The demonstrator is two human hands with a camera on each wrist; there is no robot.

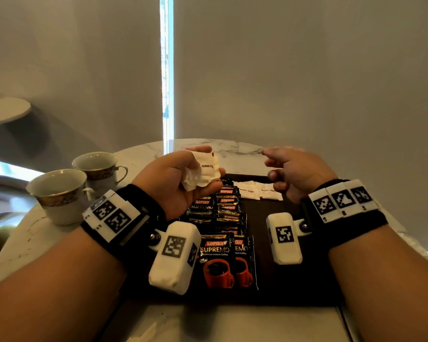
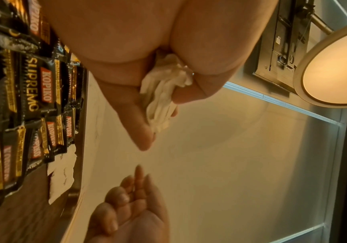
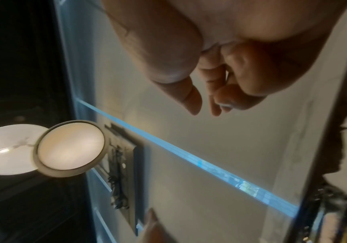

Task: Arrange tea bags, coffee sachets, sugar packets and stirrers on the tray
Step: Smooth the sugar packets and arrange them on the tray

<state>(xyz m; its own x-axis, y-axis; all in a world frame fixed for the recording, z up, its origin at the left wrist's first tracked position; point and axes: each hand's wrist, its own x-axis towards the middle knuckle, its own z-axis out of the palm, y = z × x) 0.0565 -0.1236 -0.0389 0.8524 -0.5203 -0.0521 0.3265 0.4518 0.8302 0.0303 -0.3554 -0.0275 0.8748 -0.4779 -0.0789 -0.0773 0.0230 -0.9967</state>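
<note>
- Your left hand is clutching a bunch of white sugar packets, raised above the far left of the dark tray
- Your right hand hangs loose and holds nothing, just across from the bunch
- Two sugar packets lie on the tray's far edge, below your right hand
- Coffee sachets run in rows down the tray beneath your left wrist

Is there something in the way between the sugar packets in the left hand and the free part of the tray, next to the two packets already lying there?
Nothing visible lies there. The right hand hovers, holding nothing, above the tray near the two laid packets, beside the sugar packets in the left hand.
</note>
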